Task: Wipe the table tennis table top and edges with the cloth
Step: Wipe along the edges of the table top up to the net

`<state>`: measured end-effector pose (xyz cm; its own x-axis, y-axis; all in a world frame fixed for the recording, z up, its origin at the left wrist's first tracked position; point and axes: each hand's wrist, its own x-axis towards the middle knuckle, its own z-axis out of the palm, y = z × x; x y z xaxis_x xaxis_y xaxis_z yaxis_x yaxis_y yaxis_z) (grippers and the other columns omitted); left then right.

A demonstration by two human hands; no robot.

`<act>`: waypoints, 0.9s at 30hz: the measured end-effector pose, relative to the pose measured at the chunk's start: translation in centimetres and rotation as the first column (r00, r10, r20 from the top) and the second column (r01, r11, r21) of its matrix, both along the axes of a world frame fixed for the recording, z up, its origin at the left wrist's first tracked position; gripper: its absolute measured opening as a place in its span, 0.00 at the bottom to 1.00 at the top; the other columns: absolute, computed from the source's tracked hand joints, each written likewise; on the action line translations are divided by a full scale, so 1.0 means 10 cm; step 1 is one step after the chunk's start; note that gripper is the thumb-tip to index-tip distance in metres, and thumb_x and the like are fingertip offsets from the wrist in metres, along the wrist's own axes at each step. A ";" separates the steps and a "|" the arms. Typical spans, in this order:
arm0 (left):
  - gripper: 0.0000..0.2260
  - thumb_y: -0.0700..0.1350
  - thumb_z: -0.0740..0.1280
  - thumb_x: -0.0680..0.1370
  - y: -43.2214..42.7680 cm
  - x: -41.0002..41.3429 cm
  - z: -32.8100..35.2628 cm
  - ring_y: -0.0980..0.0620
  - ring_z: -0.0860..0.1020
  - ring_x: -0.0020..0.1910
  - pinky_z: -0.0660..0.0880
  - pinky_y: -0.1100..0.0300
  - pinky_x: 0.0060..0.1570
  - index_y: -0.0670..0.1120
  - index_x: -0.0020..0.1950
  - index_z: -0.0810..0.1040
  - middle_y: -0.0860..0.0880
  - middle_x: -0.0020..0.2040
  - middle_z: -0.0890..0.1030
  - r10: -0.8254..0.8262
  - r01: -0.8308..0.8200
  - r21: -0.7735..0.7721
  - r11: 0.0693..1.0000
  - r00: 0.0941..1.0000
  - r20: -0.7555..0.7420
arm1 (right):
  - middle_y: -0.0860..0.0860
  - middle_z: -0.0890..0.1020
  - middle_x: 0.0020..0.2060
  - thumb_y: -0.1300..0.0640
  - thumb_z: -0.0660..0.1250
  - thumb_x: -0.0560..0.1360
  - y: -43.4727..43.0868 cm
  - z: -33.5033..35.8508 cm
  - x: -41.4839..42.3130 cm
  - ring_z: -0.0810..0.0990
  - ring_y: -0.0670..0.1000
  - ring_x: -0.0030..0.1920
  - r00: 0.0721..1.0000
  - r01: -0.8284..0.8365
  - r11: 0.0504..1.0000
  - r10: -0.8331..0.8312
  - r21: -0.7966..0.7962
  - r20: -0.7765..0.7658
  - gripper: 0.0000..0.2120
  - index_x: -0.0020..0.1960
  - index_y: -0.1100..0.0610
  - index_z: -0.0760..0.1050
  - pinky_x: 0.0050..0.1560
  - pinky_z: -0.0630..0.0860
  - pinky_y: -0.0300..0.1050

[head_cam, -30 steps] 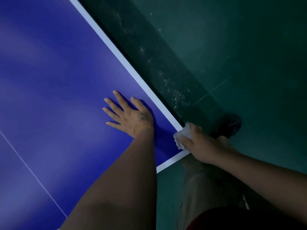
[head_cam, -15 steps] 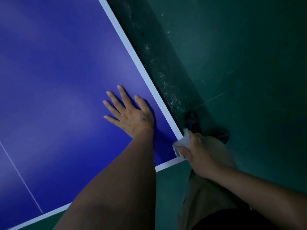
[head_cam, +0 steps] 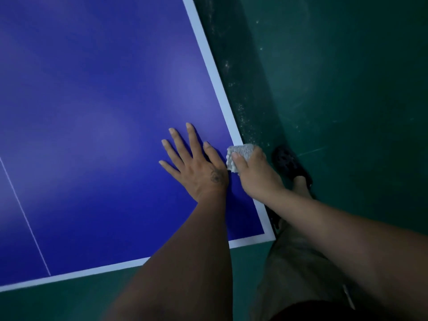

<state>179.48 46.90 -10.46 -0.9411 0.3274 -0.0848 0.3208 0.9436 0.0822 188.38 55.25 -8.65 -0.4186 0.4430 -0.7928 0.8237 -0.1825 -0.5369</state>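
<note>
The blue table tennis table (head_cam: 92, 100) fills the left of the view, with a white border line along its right side edge (head_cam: 208, 61) and its near end. My left hand (head_cam: 196, 165) lies flat on the blue top, fingers spread, close to the right edge. Right beside it, my right hand (head_cam: 254, 174) grips a bunched pale grey cloth (head_cam: 239, 155) and holds it against the white line at the table's right edge, a short way up from the near right corner (head_cam: 269, 235).
Dark green floor (head_cam: 347, 89) runs along the right of the table, dusty near the table's shadow. My foot in a dark shoe (head_cam: 289, 165) stands on the floor beside the edge. A thin white centre line (head_cam: 23, 216) crosses the top at the left.
My right hand has slid the cloth from the table's near right corner up along the right side edge. My left hand stays flat on the top. The view has shifted.
</note>
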 end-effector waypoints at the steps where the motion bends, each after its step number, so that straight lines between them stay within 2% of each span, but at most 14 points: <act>1: 0.27 0.55 0.51 0.87 0.00 0.00 -0.01 0.44 0.47 0.88 0.46 0.32 0.83 0.58 0.88 0.56 0.50 0.89 0.51 0.001 -0.001 0.004 1.000 1.000 -0.005 | 0.58 0.73 0.73 0.39 0.55 0.87 0.03 0.00 0.00 0.78 0.60 0.66 1.000 -0.023 1.000 0.023 0.010 -0.010 0.29 0.78 0.58 0.62 0.53 0.67 0.48; 5: 0.27 0.54 0.54 0.87 0.00 -0.01 -0.01 0.45 0.48 0.88 0.47 0.34 0.84 0.56 0.88 0.58 0.50 0.89 0.52 -0.006 0.006 0.041 0.999 1.000 -0.016 | 0.56 0.74 0.74 0.38 0.55 0.86 -0.01 0.07 0.26 0.79 0.57 0.67 0.995 -0.103 0.994 0.103 -0.022 -0.014 0.33 0.85 0.53 0.54 0.61 0.76 0.51; 7: 0.27 0.53 0.56 0.87 -0.01 -0.02 -0.01 0.45 0.49 0.88 0.49 0.34 0.84 0.55 0.87 0.60 0.50 0.89 0.53 -0.019 0.020 0.060 0.998 1.000 -0.021 | 0.56 0.72 0.76 0.38 0.55 0.86 -0.05 0.09 0.34 0.78 0.57 0.68 0.992 -0.125 0.991 0.125 -0.049 -0.001 0.34 0.86 0.52 0.52 0.62 0.76 0.52; 10: 0.27 0.52 0.57 0.86 -0.01 -0.01 -0.02 0.44 0.50 0.88 0.51 0.34 0.84 0.54 0.87 0.62 0.49 0.89 0.54 -0.025 0.026 0.077 0.997 1.000 -0.019 | 0.55 0.68 0.79 0.38 0.55 0.86 -0.03 0.09 0.24 0.77 0.57 0.69 0.997 -0.068 0.993 0.071 -0.100 0.033 0.35 0.86 0.52 0.50 0.62 0.75 0.52; 14: 0.29 0.52 0.57 0.85 -0.04 0.00 -0.09 0.45 0.49 0.88 0.50 0.34 0.84 0.55 0.88 0.60 0.50 0.89 0.53 -0.026 0.028 0.072 0.997 0.999 -0.021 | 0.57 0.69 0.77 0.37 0.55 0.86 0.18 0.06 -0.09 0.77 0.60 0.67 0.997 -0.064 0.995 0.067 -0.071 0.045 0.33 0.83 0.55 0.54 0.56 0.72 0.50; 19: 0.29 0.52 0.56 0.85 -0.07 0.00 -0.08 0.45 0.49 0.88 0.48 0.35 0.84 0.55 0.88 0.59 0.51 0.89 0.52 -0.024 0.025 0.083 0.996 1.000 -0.010 | 0.60 0.72 0.73 0.38 0.56 0.87 0.65 0.02 -0.77 0.77 0.63 0.68 0.998 -0.054 0.999 0.054 -0.006 0.025 0.29 0.76 0.60 0.63 0.61 0.72 0.53; 23: 0.29 0.51 0.56 0.85 -0.06 0.00 -0.05 0.44 0.50 0.88 0.49 0.35 0.84 0.54 0.87 0.60 0.49 0.89 0.54 -0.016 0.016 0.090 0.996 1.000 0.000 | 0.60 0.71 0.74 0.38 0.56 0.87 1.01 0.01 -1.16 0.76 0.62 0.69 0.995 -0.097 0.995 0.097 -0.018 0.003 0.29 0.75 0.61 0.62 0.58 0.70 0.51; 27: 0.28 0.52 0.56 0.85 -0.02 -0.01 0.02 0.43 0.50 0.88 0.50 0.34 0.84 0.53 0.87 0.62 0.48 0.89 0.55 -0.017 0.016 0.074 0.997 1.000 0.025 | 0.60 0.72 0.73 0.39 0.56 0.87 1.04 0.06 -1.11 0.77 0.62 0.67 0.992 -0.123 0.992 0.123 -0.001 -0.021 0.29 0.77 0.60 0.61 0.59 0.72 0.51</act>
